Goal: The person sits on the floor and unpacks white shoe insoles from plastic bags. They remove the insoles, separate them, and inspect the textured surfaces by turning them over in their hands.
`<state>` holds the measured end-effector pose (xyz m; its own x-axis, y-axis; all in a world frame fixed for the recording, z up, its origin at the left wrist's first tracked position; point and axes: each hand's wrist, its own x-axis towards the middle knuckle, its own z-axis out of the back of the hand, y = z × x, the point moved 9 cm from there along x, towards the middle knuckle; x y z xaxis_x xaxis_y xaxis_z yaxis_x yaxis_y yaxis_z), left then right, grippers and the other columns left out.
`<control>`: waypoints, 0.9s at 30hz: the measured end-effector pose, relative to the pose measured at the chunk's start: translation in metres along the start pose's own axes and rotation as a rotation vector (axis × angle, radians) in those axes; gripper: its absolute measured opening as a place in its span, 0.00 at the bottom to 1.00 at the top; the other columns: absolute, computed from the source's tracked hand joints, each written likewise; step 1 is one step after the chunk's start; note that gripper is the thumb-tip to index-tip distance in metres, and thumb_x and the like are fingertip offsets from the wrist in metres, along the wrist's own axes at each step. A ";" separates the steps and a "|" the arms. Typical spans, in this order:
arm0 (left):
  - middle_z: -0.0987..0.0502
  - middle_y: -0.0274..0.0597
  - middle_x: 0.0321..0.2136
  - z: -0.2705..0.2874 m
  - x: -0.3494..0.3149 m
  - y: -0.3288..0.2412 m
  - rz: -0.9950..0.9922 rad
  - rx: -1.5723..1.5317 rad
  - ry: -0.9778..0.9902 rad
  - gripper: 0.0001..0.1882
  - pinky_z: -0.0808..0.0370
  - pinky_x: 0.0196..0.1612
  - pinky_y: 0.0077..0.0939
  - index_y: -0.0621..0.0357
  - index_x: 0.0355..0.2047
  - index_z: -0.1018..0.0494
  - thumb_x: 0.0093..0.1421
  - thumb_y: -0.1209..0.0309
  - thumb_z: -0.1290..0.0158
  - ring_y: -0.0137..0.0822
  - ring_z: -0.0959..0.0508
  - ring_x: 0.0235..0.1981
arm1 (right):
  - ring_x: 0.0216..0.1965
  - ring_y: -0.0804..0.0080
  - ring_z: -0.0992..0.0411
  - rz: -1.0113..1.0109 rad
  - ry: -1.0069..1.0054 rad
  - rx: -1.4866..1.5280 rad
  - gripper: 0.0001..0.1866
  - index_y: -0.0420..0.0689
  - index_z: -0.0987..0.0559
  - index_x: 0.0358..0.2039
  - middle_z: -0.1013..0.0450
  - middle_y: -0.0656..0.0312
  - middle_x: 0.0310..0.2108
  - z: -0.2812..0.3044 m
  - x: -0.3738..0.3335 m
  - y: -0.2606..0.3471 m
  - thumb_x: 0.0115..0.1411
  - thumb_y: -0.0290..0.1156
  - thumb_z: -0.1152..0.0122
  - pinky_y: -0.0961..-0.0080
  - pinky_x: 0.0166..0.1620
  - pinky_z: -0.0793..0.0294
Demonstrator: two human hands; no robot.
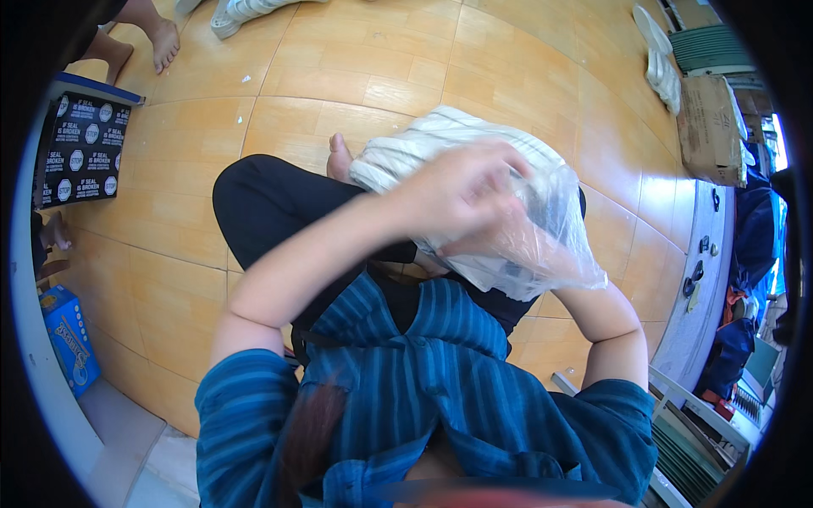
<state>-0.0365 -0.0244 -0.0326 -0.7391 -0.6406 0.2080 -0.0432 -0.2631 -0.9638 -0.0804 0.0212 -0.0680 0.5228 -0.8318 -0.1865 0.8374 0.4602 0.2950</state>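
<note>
A clear plastic bag [555, 216] hangs crumpled over my right hand and forearm, above my lap. My right hand [500, 245] shows through the film, reaching left; its fingers are blurred and partly covered. My left hand [470, 186] comes across from the left, smeared by motion, its fingers curled in against the bag's upper part. Under and beyond both hands lies a white cloth with pale stripes [432, 140], bunched over my folded legs. Part of it is hidden by the bag and my left hand.
I sit cross-legged on a tan tiled floor [356, 76]. A black printed box [80, 152] and a blue box [68, 339] stand at left. Bare feet [165, 46] of another person show at upper left. At right are a cardboard box [710, 131] and sandals [694, 275].
</note>
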 end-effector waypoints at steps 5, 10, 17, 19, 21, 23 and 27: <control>0.25 0.42 0.37 0.116 -0.053 0.135 0.624 0.417 0.122 0.26 0.26 0.42 0.28 0.61 0.48 0.30 0.52 0.63 0.36 0.32 0.25 0.36 | 0.67 0.48 0.49 -0.014 0.077 -0.049 0.50 0.46 0.39 0.65 0.46 0.46 0.66 -0.004 -0.010 0.005 0.44 0.53 0.32 0.44 0.63 0.48; 0.25 0.47 0.40 0.100 -0.078 0.168 0.649 0.617 0.421 0.31 0.26 0.44 0.31 0.60 0.46 0.32 0.41 0.66 0.35 0.41 0.24 0.40 | 0.64 0.49 0.44 -0.052 0.075 -0.059 0.50 0.48 0.38 0.65 0.45 0.47 0.65 -0.001 -0.004 -0.013 0.42 0.52 0.30 0.45 0.60 0.44; 0.22 0.44 0.30 0.100 -0.073 0.162 0.759 0.914 0.347 0.19 0.26 0.44 0.36 0.56 0.34 0.23 0.46 0.58 0.35 0.45 0.23 0.42 | 0.65 0.47 0.46 -0.166 0.189 -0.202 0.57 0.56 0.46 0.69 0.47 0.47 0.66 -0.008 0.005 0.000 0.37 0.46 0.29 0.47 0.63 0.45; 0.23 0.43 0.26 0.110 -0.069 0.151 0.610 0.923 0.182 0.16 0.26 0.41 0.37 0.57 0.32 0.23 0.49 0.59 0.37 0.46 0.23 0.37 | 0.65 0.46 0.47 -0.206 0.228 -0.150 0.58 0.55 0.47 0.69 0.47 0.47 0.66 -0.006 0.009 -0.006 0.36 0.44 0.29 0.47 0.64 0.46; 0.24 0.43 0.25 0.123 -0.063 0.141 0.492 0.893 -0.023 0.16 0.26 0.39 0.37 0.57 0.32 0.24 0.52 0.58 0.38 0.46 0.23 0.34 | 0.66 0.45 0.48 -0.204 0.219 -0.022 0.59 0.54 0.47 0.69 0.47 0.47 0.66 0.004 0.020 -0.025 0.35 0.43 0.28 0.48 0.65 0.46; 0.25 0.43 0.23 0.137 -0.054 0.137 0.440 0.744 -0.273 0.16 0.27 0.37 0.38 0.58 0.30 0.24 0.54 0.58 0.39 0.46 0.24 0.32 | 0.67 0.45 0.49 -0.194 0.280 0.174 0.59 0.52 0.47 0.69 0.47 0.46 0.66 0.011 0.029 -0.056 0.35 0.42 0.28 0.50 0.66 0.47; 0.29 0.45 0.32 0.126 -0.037 0.165 0.551 0.145 -0.511 0.26 0.23 0.32 0.28 0.60 0.47 0.37 0.58 0.56 0.40 0.35 0.24 0.31 | 0.68 0.45 0.51 -0.086 0.279 0.304 0.60 0.50 0.49 0.69 0.49 0.43 0.67 0.020 0.038 -0.100 0.36 0.51 0.30 0.58 0.68 0.49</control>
<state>0.0685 -0.1347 -0.1786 -0.2239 -0.9514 -0.2115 0.3565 0.1221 -0.9263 -0.1474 -0.0627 -0.0860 0.5114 -0.7278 -0.4570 0.8164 0.2455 0.5226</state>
